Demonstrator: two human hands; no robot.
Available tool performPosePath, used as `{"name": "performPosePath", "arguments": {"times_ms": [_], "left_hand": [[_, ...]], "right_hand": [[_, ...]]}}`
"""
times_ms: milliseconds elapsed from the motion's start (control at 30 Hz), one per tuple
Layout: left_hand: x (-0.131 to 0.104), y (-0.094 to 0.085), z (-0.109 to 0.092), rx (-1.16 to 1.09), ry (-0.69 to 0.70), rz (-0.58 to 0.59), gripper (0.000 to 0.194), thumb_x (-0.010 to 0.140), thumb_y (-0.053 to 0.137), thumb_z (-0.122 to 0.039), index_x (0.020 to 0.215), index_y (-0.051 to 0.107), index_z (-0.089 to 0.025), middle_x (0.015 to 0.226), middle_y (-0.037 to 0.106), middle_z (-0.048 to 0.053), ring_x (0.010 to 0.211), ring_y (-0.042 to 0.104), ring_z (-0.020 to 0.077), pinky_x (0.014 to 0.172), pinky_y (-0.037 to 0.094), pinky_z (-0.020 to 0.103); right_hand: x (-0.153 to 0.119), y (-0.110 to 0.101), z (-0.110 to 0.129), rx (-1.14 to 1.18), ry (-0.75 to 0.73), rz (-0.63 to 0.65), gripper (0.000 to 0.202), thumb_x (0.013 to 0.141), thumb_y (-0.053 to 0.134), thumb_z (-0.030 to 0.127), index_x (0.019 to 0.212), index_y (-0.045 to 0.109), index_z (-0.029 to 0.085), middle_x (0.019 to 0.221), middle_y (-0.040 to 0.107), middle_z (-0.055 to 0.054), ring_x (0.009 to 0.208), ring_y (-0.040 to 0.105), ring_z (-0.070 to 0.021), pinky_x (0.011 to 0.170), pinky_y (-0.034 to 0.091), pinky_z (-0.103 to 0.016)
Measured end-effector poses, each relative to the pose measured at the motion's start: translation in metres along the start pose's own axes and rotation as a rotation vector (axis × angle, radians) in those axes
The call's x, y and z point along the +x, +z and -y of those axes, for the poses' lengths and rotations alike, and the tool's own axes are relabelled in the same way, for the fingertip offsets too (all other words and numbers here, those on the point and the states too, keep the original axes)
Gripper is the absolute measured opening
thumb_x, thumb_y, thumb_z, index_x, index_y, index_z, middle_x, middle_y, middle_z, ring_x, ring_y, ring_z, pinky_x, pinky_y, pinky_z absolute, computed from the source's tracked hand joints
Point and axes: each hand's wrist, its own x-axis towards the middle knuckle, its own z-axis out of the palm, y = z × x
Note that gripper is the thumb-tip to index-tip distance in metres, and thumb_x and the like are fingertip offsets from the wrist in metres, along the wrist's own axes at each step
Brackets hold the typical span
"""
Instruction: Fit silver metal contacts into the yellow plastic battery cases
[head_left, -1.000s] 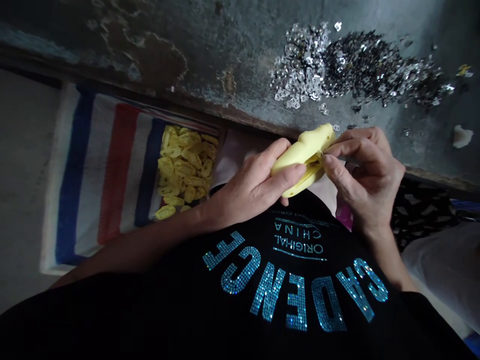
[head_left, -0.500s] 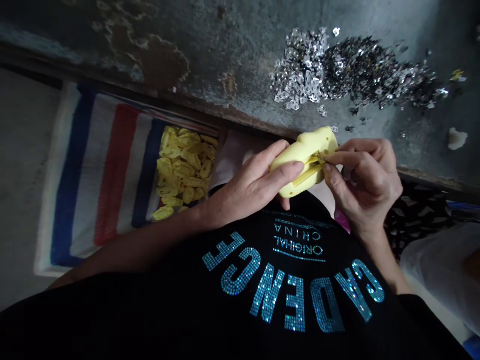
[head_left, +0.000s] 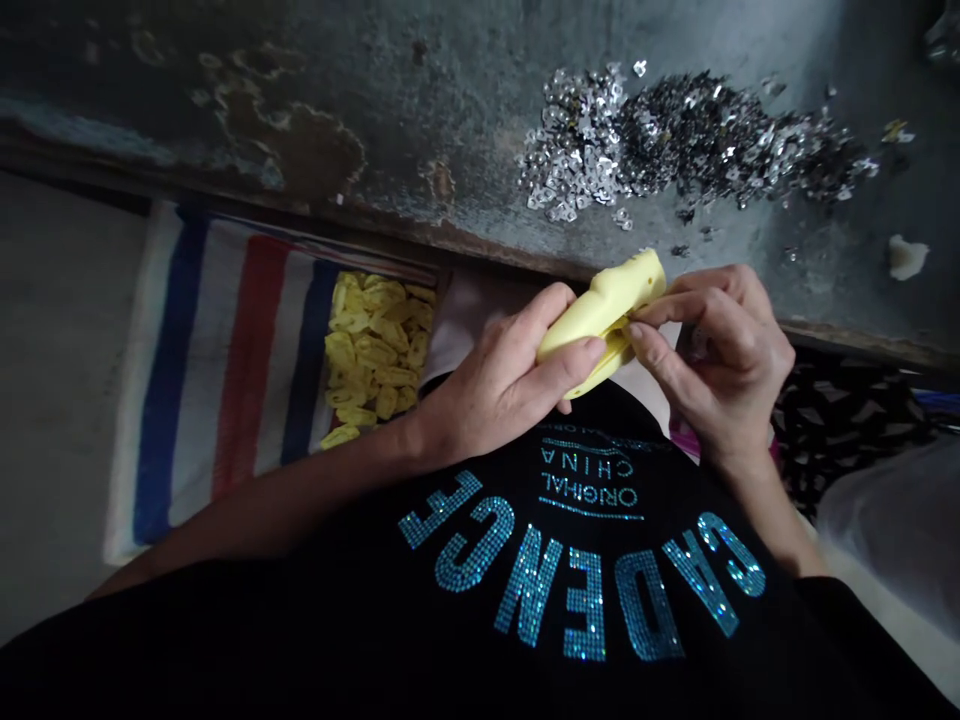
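Note:
My left hand (head_left: 517, 375) is closed round a pale yellow moulded plastic piece (head_left: 607, 300), with the thumb along its near side. The piece is tilted, its smooth rounded side up, and a long slot or recess shows along the side toward my body. At that recess, the thumb and forefinger of my right hand (head_left: 709, 345) are pinched together, touching the piece's right end. Whatever lies between those fingertips is hidden now. Both hands are held in front of my black shirt, just off the edge of the bench.
Small shiny metal clips (head_left: 697, 135) lie heaped on the worn grey bench (head_left: 450, 90). A whitish lump (head_left: 907, 257) sits farther right. Below the bench, more yellow pieces (head_left: 379, 350) lie by a striped woven sheet (head_left: 251, 360). Dark patterned fabric (head_left: 847, 425) shows at right.
The yellow piece has rolled so its recess is seen more edge-on. A small metal bit visible at my right fingertips before is now hidden. The view has shifted slightly.

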Motion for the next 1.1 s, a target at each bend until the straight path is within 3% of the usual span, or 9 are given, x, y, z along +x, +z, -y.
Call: {"name": "performPosePath", "arguments": {"times_ms": [267,400,533,700,833,900,967,1033,1100], "left_hand": [[0.003,0.000,-0.005,0.302,0.126,-0.011,0.024,0.113,0.065,-0.041,0.102,0.052,-0.025,0.078,0.068,-0.003,0.066,0.066,0.0152,0.060,0.049,0.030],[0.004,0.002,-0.008,0.117,-0.048,0.018,0.024,0.112,0.067,-0.044,0.105,0.056,-0.024,0.083,0.071,-0.002,0.068,0.071,0.0166,0.062,0.058,0.028],[0.006,0.004,-0.010,-0.066,-0.201,0.016,0.025,0.112,0.064,-0.047,0.111,0.063,-0.022,0.083,0.073,-0.001,0.065,0.071,0.0158,0.056,0.059,0.025],[0.010,0.002,-0.003,-0.083,-0.163,0.058,0.025,0.109,0.072,-0.046,0.108,0.063,-0.023,0.084,0.074,-0.001,0.065,0.071,0.0161,0.055,0.060,0.026],[0.009,0.001,-0.001,-0.073,-0.146,0.063,0.026,0.110,0.074,-0.047,0.107,0.062,-0.024,0.084,0.074,-0.001,0.065,0.072,0.0164,0.056,0.060,0.026],[0.008,0.001,-0.001,-0.071,-0.146,0.044,0.025,0.112,0.071,-0.047,0.109,0.063,-0.024,0.084,0.074,-0.001,0.065,0.072,0.0159,0.057,0.060,0.026],[0.007,-0.001,-0.001,-0.084,-0.150,0.054,0.026,0.115,0.068,-0.048,0.110,0.064,-0.023,0.086,0.076,-0.001,0.065,0.073,0.0157,0.058,0.060,0.026],[0.007,-0.002,0.001,-0.094,-0.149,0.069,0.028,0.116,0.065,-0.050,0.111,0.064,-0.022,0.093,0.078,0.001,0.066,0.074,0.0154,0.059,0.060,0.026],[0.006,-0.004,0.001,-0.083,-0.134,0.065,0.030,0.117,0.065,-0.051,0.112,0.064,-0.022,0.100,0.079,0.001,0.067,0.074,0.0148,0.059,0.060,0.027]], "right_hand": [[0.002,0.006,-0.004,0.090,0.012,-0.024,0.018,0.100,0.083,0.026,0.090,0.068,0.030,0.097,0.073,-0.003,0.096,0.071,-0.0301,0.093,0.059,-0.056],[0.005,0.001,-0.007,0.222,0.089,-0.005,0.021,0.097,0.085,0.025,0.084,0.069,0.029,0.093,0.072,-0.001,0.091,0.070,-0.0263,0.091,0.057,-0.052],[0.007,-0.010,-0.014,0.360,0.215,0.070,0.027,0.099,0.088,0.038,0.081,0.071,0.028,0.089,0.073,0.001,0.086,0.070,-0.0216,0.087,0.060,-0.045],[0.011,-0.015,-0.013,0.308,0.249,0.131,0.036,0.101,0.086,0.053,0.080,0.070,0.028,0.088,0.074,-0.001,0.086,0.072,-0.0229,0.087,0.065,-0.047],[0.014,-0.016,-0.011,0.251,0.216,0.182,0.033,0.102,0.084,0.050,0.081,0.070,0.029,0.087,0.074,-0.001,0.085,0.073,-0.0236,0.085,0.065,-0.048],[0.013,-0.020,-0.019,0.282,0.204,0.157,0.025,0.101,0.084,0.041,0.083,0.072,0.028,0.088,0.074,-0.001,0.084,0.071,-0.0222,0.081,0.062,-0.044],[0.014,-0.026,-0.030,0.255,0.187,0.048,0.018,0.100,0.085,0.034,0.086,0.075,0.028,0.089,0.073,-0.002,0.084,0.068,-0.0214,0.080,0.058,-0.042],[0.015,-0.033,-0.040,0.088,0.135,-0.072,0.012,0.101,0.086,0.036,0.095,0.081,0.028,0.095,0.074,-0.005,0.088,0.068,-0.0227,0.082,0.057,-0.043],[0.017,-0.038,-0.043,-0.084,0.073,-0.098,0.015,0.105,0.085,0.041,0.112,0.085,0.028,0.108,0.078,-0.009,0.095,0.071,-0.0249,0.087,0.060,-0.046]]}}
